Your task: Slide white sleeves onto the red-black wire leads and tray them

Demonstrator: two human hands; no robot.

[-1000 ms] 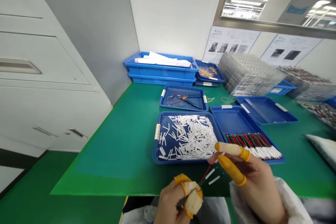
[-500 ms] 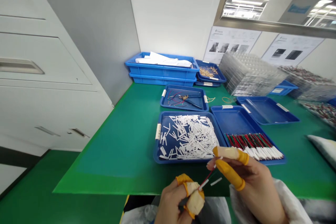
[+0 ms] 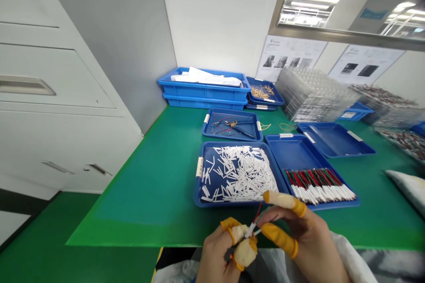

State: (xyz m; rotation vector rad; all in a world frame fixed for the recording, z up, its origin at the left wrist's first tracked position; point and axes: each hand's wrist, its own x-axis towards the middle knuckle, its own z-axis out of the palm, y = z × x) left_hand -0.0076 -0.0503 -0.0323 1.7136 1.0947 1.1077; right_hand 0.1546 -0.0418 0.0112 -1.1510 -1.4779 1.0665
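Evidently, from the head view, the left hand (image 3: 221, 250) is pinching a white sleeve (image 3: 250, 230) in its yellow-capped fingertips, with a thin red wire (image 3: 257, 212) rising from it near the front edge of the green table (image 3: 149, 185). Just beside it the right hand (image 3: 305, 230) has its fingers half curled, though I can't make out whether they grip anything. Beyond, one blue tray (image 3: 208, 150) holds loose white tubes (image 3: 250, 172), and its right-hand neighbour (image 3: 294, 150) holds red and green wires (image 3: 314, 177).
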